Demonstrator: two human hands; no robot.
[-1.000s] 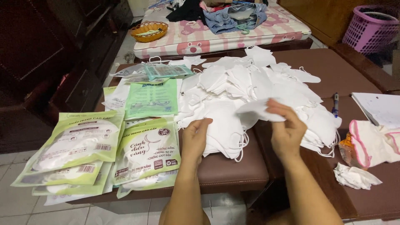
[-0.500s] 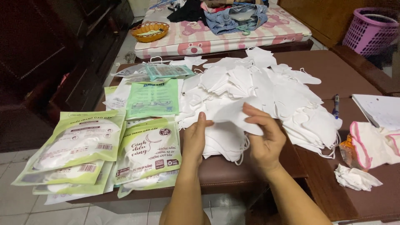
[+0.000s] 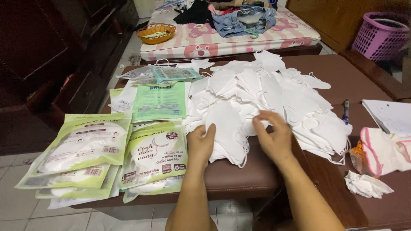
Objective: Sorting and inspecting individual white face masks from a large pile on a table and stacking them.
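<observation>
On the brown table (image 3: 239, 179), the right hand (image 3: 274, 139), earlier lifting one mask, now presses spread fingers beside the left hand (image 3: 201, 143) on the small mask stack (image 3: 227, 132).

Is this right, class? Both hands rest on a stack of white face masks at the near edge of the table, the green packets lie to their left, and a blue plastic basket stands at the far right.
One detail is wrong: the basket at the far right is purple, not blue, as the head view shows. The rest holds: the left hand and right hand rest on the stack of white face masks, and the green packets lie to their left.
</observation>
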